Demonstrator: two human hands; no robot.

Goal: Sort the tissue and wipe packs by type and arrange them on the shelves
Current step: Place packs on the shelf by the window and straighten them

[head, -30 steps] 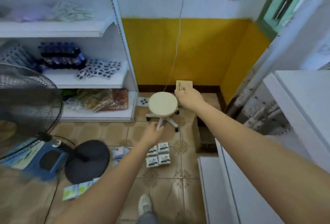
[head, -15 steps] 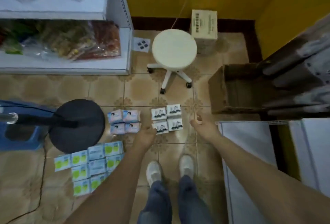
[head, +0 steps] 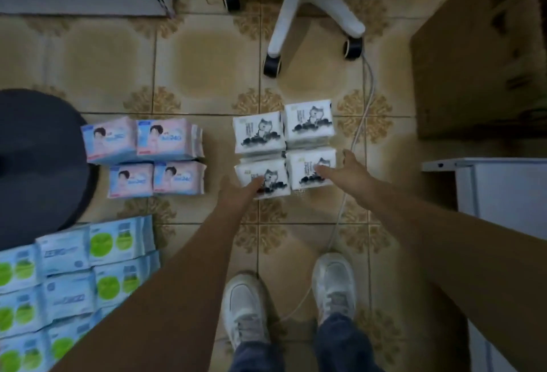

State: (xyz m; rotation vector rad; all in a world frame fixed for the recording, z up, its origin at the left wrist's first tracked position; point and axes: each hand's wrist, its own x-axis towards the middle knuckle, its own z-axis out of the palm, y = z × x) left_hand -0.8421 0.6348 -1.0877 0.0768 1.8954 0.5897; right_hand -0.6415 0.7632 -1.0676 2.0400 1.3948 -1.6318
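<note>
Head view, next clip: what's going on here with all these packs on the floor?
A person stands over tissue and wipe packs grouped by type on the tiled floor. Both hands reach down to the white packs printed with a black cat: the left hand touches the near left pack, the right hand the near right one, fingers extended, nothing lifted yet. The pink-and-blue packs and the light blue packs with green circles lie untouched to the left.

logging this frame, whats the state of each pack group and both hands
white cat packs: stacked on floor, four piles
pink packs: stacked on floor, untouched
green packs: stacked on floor, untouched
left hand: open, touching near-left white pile
right hand: open, touching near-right white pile
</note>
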